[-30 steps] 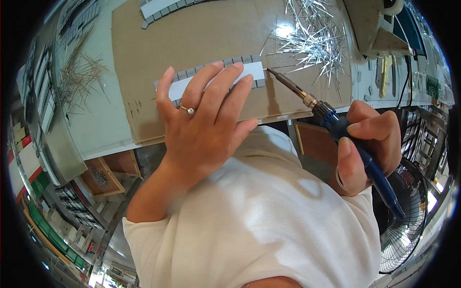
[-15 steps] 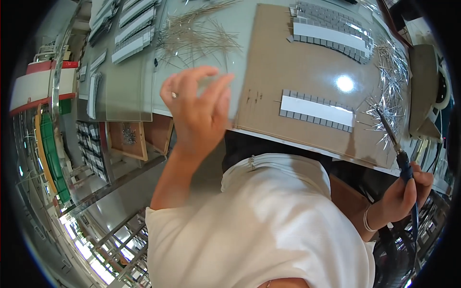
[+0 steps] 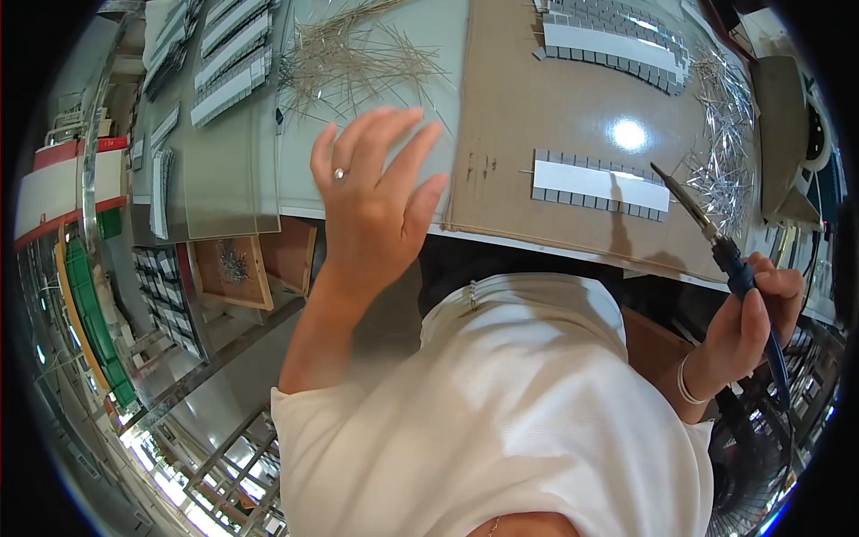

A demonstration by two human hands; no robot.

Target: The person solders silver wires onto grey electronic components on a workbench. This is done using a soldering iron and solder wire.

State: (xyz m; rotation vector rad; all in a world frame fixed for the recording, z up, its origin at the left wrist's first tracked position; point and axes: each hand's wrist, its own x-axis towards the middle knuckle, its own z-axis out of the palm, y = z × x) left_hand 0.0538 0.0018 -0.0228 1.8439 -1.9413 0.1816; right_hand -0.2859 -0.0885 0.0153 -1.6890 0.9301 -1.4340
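Observation:
My right hand (image 3: 753,313) is wrapped round the blue handle of a soldering iron (image 3: 735,273). The iron's dark tip points up and left, close to the right end of a white strip edged with grey segments (image 3: 598,185) on the brown board. Fingers spread and holding nothing that I can see, my left hand (image 3: 378,188) hovers over the table's near edge. Just beyond its fingertips lies a loose heap of thin wire leads (image 3: 358,63). A thin lead sticks out of the strip's left end.
The brown board (image 3: 501,107) carries a stack of similar strips (image 3: 613,49) at the far side. Shiny cut wires (image 3: 723,143) pile up along its right edge, beside a beige device (image 3: 787,143). More strips (image 3: 234,89) lie at the far left. An open wooden drawer (image 3: 233,268) sits below.
The soldering iron has moved left, from the wire pile toward the strip's right end. My left hand's fingers have spread from a loose curl.

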